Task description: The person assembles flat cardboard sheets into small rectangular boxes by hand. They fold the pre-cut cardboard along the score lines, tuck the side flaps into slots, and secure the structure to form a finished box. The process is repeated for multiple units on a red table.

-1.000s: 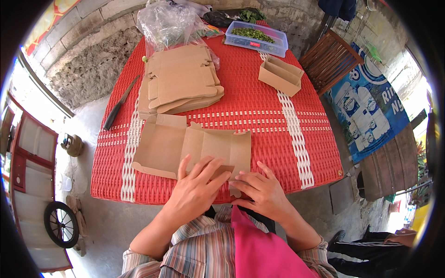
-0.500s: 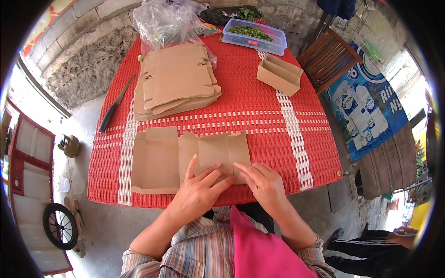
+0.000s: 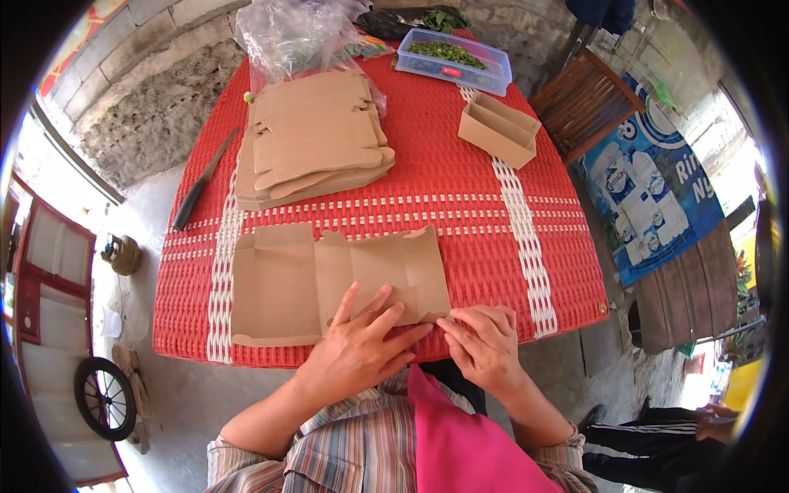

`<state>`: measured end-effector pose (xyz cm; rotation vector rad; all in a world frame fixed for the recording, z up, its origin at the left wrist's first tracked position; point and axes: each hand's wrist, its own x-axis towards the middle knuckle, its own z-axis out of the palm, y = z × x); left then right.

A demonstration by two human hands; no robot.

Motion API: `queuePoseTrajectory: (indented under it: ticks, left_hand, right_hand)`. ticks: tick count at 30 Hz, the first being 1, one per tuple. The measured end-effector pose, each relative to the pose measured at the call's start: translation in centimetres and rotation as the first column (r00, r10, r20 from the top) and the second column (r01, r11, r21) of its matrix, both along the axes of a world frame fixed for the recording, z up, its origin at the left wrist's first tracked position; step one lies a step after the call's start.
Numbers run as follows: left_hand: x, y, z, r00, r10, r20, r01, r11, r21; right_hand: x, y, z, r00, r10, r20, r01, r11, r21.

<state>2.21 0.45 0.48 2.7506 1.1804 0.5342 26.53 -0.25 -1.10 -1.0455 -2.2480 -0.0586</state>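
Observation:
A partly unfolded brown cardboard box (image 3: 283,283) lies at the table's near edge, its creased panels spread left to right. Across its lower middle rests my left hand (image 3: 357,341), fingers spread and pressing on the board. At the box's near right corner, my right hand (image 3: 486,341) pinches the small edge flap between thumb and fingers. Beyond it sits a stack of flat cardboard blanks (image 3: 316,140). One folded box (image 3: 499,131) with an open top and a divider stands at the right.
On the red woven table (image 3: 444,189), a black-handled knife (image 3: 193,201) lies at the left. A clear plastic bag (image 3: 292,41) and a tub of chopped greens (image 3: 452,62) are at the back. A wooden chair (image 3: 585,103) stands right; another person's legs (image 3: 637,448) show lower right.
My right hand has moved right and slightly nearer to the box's corner. My left hand has shifted slightly right, its fingers more spread. The box's right panel is tilted a little.

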Motion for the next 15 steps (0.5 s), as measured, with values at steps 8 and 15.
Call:
queuePoseTrajectory:
  ticks: [8,15]
  left_hand:
    - [-0.07,0.18,0.04,1.000,-0.002,0.018,0.003,0.999,-0.034]
    - [-0.03,0.17,-0.22,1.000,0.019,0.020,-0.017,0.995,-0.099]
  right_hand:
    - [-0.11,-0.18,-0.23,0.994,-0.023,0.106,0.026,0.999,-0.033]
    - [-0.37,-0.51,-0.16,0.988,-0.049,0.143,0.058,0.996,-0.061]
